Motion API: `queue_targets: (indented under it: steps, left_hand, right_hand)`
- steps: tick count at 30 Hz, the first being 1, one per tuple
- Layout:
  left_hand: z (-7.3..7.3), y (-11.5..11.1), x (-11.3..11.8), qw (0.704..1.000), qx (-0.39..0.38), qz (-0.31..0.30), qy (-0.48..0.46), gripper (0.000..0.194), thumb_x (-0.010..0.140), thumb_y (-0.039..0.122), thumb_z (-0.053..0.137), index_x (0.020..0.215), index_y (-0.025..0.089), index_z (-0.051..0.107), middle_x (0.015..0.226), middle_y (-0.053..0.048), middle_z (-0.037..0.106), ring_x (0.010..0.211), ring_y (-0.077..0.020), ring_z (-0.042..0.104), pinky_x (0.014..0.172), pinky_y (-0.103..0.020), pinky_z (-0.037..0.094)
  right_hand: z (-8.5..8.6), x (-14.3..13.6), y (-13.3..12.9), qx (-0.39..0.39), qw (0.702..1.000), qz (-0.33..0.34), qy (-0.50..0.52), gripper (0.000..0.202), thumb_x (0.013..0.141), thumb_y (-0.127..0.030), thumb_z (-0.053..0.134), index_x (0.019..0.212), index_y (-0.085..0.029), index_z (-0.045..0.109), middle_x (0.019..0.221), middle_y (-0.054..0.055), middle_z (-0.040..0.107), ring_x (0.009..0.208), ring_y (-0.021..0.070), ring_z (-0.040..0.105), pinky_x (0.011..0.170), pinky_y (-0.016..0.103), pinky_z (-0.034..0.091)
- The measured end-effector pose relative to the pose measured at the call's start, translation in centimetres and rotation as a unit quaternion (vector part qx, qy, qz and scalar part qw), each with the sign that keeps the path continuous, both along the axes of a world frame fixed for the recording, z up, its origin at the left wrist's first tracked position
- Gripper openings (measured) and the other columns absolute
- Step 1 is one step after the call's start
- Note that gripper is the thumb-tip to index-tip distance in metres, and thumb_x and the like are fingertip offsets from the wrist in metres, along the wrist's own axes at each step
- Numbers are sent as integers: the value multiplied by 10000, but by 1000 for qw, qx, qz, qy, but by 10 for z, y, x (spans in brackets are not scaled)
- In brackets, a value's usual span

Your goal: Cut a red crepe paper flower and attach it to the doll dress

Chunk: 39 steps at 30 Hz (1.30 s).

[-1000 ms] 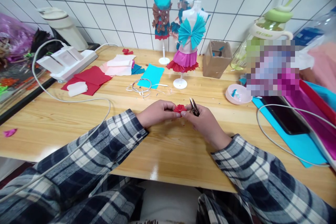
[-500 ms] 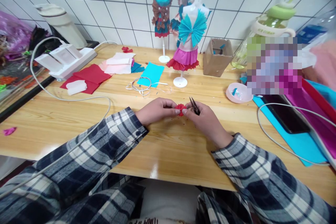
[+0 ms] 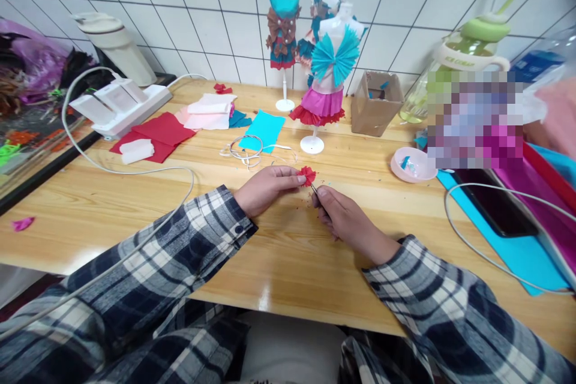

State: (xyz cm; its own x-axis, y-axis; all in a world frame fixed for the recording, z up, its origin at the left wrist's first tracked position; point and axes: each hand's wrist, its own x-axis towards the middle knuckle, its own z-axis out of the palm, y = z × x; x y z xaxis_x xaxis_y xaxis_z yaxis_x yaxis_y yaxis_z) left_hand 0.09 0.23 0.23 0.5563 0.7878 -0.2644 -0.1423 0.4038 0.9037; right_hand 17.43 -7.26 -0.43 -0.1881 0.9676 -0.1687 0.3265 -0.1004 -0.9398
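Observation:
Between the thumb and fingers of my left hand (image 3: 270,187) is a small red crepe-paper flower (image 3: 307,176) with a ruffled edge. My right hand (image 3: 346,216) grips a pair of small dark scissors (image 3: 320,196), their silver tips touching or very near the lower right edge of the flower. Both hands are just above the table, and tiny red scraps lie below the flower. Behind them stands a white mini dress form (image 3: 333,30) with a pleated turquoise bow and a pink and red skirt. A coil of thin cord (image 3: 245,147) lies beside a turquoise paper sheet (image 3: 265,126).
Two more dressed forms stand by the tiled wall, including one with brown bows (image 3: 282,24). Left are red paper (image 3: 168,132), a power strip (image 3: 130,111) and its white cable (image 3: 173,169). Right are a cardboard box (image 3: 375,108), a pink bowl (image 3: 416,171) and a black phone (image 3: 495,204).
My right hand has let go of the flower and turned the scissors from pointing up to pointing at the flower. My left hand keeps holding the flower. The view has shifted slightly.

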Motion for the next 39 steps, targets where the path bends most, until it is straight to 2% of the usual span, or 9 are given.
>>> queue_targets:
  steps: [5,8,15,27,39]
  left_hand:
    - [2,0,0,999,-22,30,-3,154,695,245,753,760,117,697,799,-20,655,812,-117,572,845,-282,399]
    - [2,1,-1,999,-26,41,1,159,689,247,756,758,118,696,805,-22,651,824,-122,574,846,-286,403]
    - [3,-1,1,1000,-15,17,13,162,671,238,759,721,108,677,766,-21,652,771,-114,572,818,-275,396]
    - [1,-1,3,999,-3,26,22,157,678,230,744,693,113,640,722,-13,640,750,-124,578,814,-297,396]
    - [2,-2,2,1000,9,5,20,157,707,245,729,723,112,647,768,-28,648,788,-134,582,799,-290,393]
  right_hand:
    - [0,3,3,25,998,-33,-37,406,942,-517,259,770,-217,471,533,-52,402,475,113,403,484,239,347]
    - [0,4,2,37,998,-22,-50,412,948,-514,244,770,-216,467,542,-51,408,493,117,415,504,240,350]
    - [-4,2,2,66,993,3,-99,445,946,-536,225,785,-214,486,581,-35,445,526,124,429,529,249,339]
    - [-6,0,4,63,993,0,-96,436,944,-542,241,769,-214,470,592,-31,456,558,129,451,546,256,331]
    - [0,-1,6,63,991,19,-115,386,947,-484,270,701,-215,397,602,-29,439,559,126,442,544,256,329]
